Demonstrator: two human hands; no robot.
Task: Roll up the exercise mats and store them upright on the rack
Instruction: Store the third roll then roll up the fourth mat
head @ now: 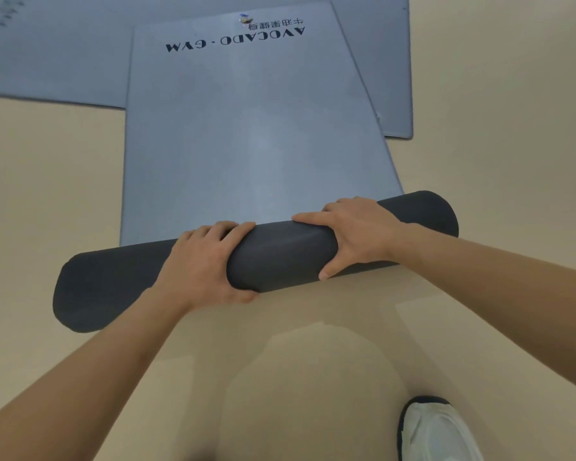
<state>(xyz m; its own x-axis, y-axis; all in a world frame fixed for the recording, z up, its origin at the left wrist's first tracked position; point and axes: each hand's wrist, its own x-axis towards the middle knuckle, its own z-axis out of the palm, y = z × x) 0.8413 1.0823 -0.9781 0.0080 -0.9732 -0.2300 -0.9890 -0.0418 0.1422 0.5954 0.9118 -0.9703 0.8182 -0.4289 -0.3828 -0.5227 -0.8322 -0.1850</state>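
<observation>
Two-handed rolling is under way: the left grip (207,261) and right grip (356,234) clasp the dark roll (280,257) of an Avocado Gym exercise mat (246,134) on the floor (47,194). Most of it lies flat, so the next push likely must stay even.

Both bare forearms reach forward, the left forearm (113,361) from the lower left corner and the right forearm (496,271) from the right edge. The left hand (207,261) and right hand (359,234) sit palms down, near each other, gripping the roll (280,254). Fingers curl over its top and thumbs hook its near side.
</observation>
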